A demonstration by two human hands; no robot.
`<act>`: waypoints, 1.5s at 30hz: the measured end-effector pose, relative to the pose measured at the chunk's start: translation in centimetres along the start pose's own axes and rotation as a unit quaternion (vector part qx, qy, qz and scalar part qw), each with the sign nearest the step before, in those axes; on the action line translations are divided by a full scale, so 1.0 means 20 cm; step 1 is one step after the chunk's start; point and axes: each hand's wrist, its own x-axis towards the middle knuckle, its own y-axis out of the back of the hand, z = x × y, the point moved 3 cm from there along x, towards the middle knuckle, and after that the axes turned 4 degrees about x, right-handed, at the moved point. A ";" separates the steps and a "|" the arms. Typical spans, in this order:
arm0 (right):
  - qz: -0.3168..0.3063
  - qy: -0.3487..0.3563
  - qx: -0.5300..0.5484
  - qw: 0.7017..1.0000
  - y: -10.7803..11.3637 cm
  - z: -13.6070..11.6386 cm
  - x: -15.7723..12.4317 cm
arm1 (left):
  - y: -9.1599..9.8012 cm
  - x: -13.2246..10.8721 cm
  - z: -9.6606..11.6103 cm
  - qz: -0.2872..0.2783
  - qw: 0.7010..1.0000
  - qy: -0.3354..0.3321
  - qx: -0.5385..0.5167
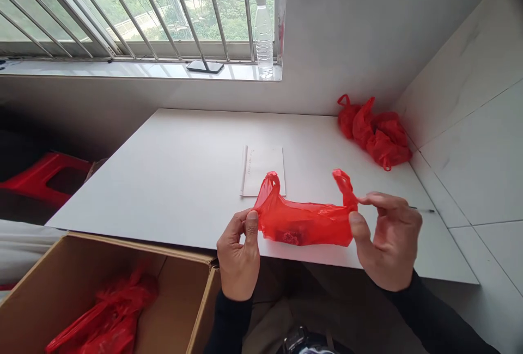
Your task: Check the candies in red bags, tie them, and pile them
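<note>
A thin red plastic bag (pixel 304 222) is stretched between both hands just above the near edge of the white table (pixel 180 169). My left hand (pixel 239 253) pinches its left end with thumb and fingers. Its right end is pinched by my right hand (pixel 388 239), the other fingers curled. The bag's two handles stick up, one near each hand. A folded white paper (pixel 263 169) lies on the table just behind the bag.
A heap of red bags (pixel 376 133) lies at the table's far right corner by the tiled wall. An open cardboard box (pixel 102 294) with more red bags stands at lower left. A water bottle (pixel 264 38) and phone (pixel 205 66) rest on the windowsill. A red stool (pixel 44 174) is at left.
</note>
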 end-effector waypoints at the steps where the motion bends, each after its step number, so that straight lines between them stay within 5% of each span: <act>1: -0.041 0.042 -0.012 0.998 -0.03 -0.04 0.00 | -0.01 0.00 0.00 -0.020 1.000 0.014 -0.018; 7: -0.302 0.119 -0.106 0.940 -0.20 -0.10 0.01 | -0.05 -0.03 0.03 -0.077 0.994 0.007 -0.081; 17: -0.462 0.051 -0.127 0.876 -0.20 -0.08 -0.11 | -0.15 -0.06 -0.01 -0.085 0.969 0.103 -0.208; 24: -0.440 0.020 -0.270 0.856 -0.27 0.12 -0.16 | -0.15 -0.10 -0.02 -0.156 0.943 0.180 -0.231; 31: -0.471 0.048 -0.259 0.842 -0.33 0.18 -0.17 | -0.14 -0.12 -0.06 -0.079 0.990 0.104 0.043; 45: -0.366 0.023 -0.259 0.894 -0.25 0.15 -0.17 | -0.14 -0.10 -0.13 -0.085 0.952 0.179 -0.231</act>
